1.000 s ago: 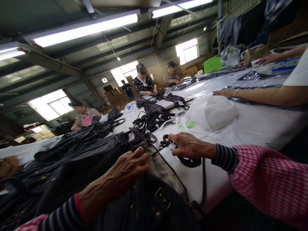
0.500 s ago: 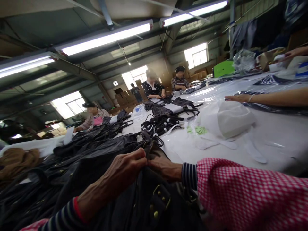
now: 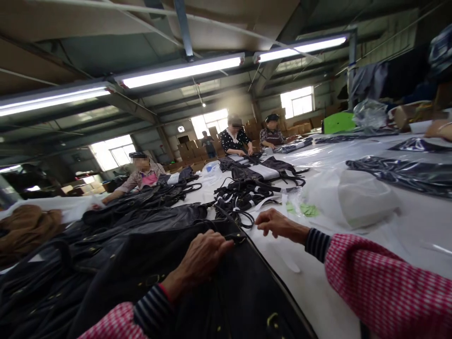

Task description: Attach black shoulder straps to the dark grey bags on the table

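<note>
A black bag (image 3: 254,287) with brass-coloured buckles lies in front of me, its straight edge slanting along the table. My left hand (image 3: 201,256) is at the bag's upper part, fingers curled and gripping its material near the strap; the fingertips are partly hidden. Off the bag, over the white tabletop, my right hand (image 3: 280,226) is held with loosely bent, parted fingers and holds nothing. Just beyond it lies a pile of black straps (image 3: 236,195) with white wrappings. More black bags (image 3: 109,235) are heaped to the left.
White sheeting (image 3: 367,200) and green tags (image 3: 307,209) lie right of the straps. Plastic-wrapped dark goods (image 3: 406,172) rest farther right. Brown fabric (image 3: 30,230) is at far left. Several co-workers are beyond the table; another person's hand (image 3: 439,129) shows at the right edge.
My right hand has let go of the bag and moved right. The bag now lies flatter, its edge straighter. A co-worker's arm at right has drawn back from the wrapped goods.
</note>
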`<state>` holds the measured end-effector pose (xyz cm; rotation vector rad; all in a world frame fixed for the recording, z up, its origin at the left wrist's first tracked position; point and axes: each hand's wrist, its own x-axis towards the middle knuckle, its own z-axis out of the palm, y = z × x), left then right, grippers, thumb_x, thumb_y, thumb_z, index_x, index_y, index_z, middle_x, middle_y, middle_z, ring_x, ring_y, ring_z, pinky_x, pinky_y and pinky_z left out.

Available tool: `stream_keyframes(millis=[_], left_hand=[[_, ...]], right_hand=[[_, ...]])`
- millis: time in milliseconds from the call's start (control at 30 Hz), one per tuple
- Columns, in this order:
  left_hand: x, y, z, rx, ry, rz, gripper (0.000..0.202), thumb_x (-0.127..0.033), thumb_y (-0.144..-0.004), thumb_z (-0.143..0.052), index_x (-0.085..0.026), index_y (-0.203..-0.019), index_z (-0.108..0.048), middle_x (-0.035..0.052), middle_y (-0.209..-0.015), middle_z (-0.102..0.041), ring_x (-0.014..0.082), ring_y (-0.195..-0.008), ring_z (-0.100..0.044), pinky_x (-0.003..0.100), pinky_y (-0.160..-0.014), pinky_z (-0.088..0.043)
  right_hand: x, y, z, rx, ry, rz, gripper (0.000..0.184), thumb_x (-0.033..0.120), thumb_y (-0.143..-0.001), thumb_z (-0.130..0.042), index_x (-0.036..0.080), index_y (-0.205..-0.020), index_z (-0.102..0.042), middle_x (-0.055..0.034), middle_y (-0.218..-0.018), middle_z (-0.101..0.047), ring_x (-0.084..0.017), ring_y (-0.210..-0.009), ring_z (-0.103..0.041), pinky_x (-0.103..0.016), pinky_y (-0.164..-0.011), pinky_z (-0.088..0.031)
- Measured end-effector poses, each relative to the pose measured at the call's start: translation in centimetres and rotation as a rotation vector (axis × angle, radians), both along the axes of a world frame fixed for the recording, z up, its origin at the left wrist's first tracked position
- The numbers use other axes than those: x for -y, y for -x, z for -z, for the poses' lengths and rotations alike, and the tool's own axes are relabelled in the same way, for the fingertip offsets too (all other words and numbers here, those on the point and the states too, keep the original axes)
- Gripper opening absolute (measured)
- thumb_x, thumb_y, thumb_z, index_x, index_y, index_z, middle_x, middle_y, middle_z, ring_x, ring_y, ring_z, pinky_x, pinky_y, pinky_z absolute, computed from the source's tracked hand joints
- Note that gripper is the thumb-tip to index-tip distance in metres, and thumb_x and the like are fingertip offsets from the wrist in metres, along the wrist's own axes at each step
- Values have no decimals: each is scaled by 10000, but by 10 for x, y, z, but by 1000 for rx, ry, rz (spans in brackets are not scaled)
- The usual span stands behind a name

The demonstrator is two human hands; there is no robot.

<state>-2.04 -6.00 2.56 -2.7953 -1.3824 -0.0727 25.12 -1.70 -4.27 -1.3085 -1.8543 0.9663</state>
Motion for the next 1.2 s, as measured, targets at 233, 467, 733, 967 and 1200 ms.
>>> stream_keyframes(millis=[233,467,733,967,1200], left_hand=[[-86,-46,-3,41,-80,-399,430,-533,-979,-492,-186,-924,-740,154,-1194,-688,357,-1262,-503,499,-1024,-360],[-136,-49,42,132,155,-631,346,-480,-950,-625,-149,-1040,-677,65,-1052,-699,208,-966,-667,408,-885,-536],[-137,-38,56,254,92,-657,311,-445,-954,-597,-156,-871,-676,45,-932,-698,197,-915,-651,362,-834,-506],[-137,-43,54,293,36,-654,282,-446,-865,-624,-204,-728,-669,60,-919,-720,255,-989,-661,313,-763,-443],[-141,-43,60,295,19,-618,310,-488,-848,-635,-197,-755,-693,83,-943,-726,281,-1017,-655,337,-820,-467]], right_hand=[[-54,50,1,272,-162,-44,244,147,-754,-681,142,-982,-766,-53,-853,-746,-163,-695,-664,-232,-621,-464],[-53,49,-1,456,-296,-124,276,141,-838,-636,195,-1072,-771,-66,-957,-750,-215,-916,-658,-279,-786,-419],[-18,5,-32,365,-194,-451,194,68,-729,-734,155,-891,-794,12,-749,-699,-124,-714,-608,-205,-657,-399],[39,-26,-32,165,7,-552,189,76,-708,-696,140,-857,-792,34,-692,-670,-102,-636,-566,-177,-598,-412],[58,-28,-36,274,-66,-416,236,114,-780,-680,172,-979,-792,12,-774,-693,-126,-686,-578,-219,-669,-418]])
